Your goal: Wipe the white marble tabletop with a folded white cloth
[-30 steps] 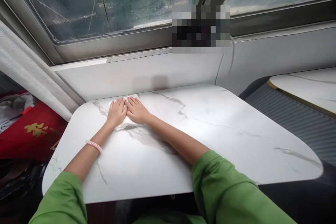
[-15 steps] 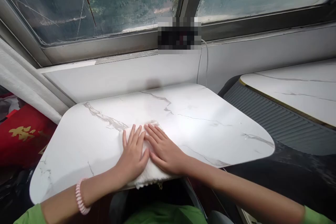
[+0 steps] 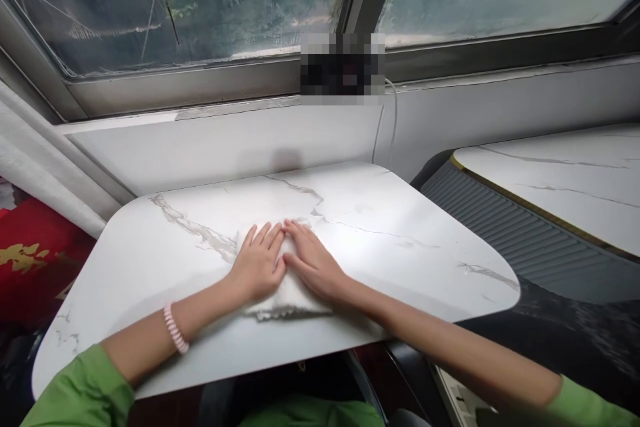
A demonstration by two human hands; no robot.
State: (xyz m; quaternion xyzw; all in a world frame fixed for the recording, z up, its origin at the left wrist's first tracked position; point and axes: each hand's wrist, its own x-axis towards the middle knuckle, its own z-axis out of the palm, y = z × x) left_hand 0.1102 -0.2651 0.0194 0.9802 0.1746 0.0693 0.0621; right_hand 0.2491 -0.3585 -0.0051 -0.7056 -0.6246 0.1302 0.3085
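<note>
A white cloth [image 3: 295,297] lies flat on the white marble-patterned table [image 3: 390,253], partly covered by both palms. My left hand [image 3: 259,263] presses down on its left half, fingers spread and pointing away from me. On the right half rests my right hand [image 3: 315,260], fingers stretched out and leaning inward. The fingertips and thumbs of the two hands come close together or touch over the middle of the cloth. A pink coil band [image 3: 176,328] circles my left wrist.
Beyond the table stands a white wall [image 3: 215,153] below a window. A cable [image 3: 395,113] hangs from a blurred-out object on the sill. At left are a white curtain [image 3: 45,153] and a red bag [image 3: 40,260]. A second marble-patterned table [image 3: 565,173] stands at right.
Both hands and the cloth have moved forward over the table, away from its near edge. The cloth's front edge, earlier at the table's rim, now lies further in.
</note>
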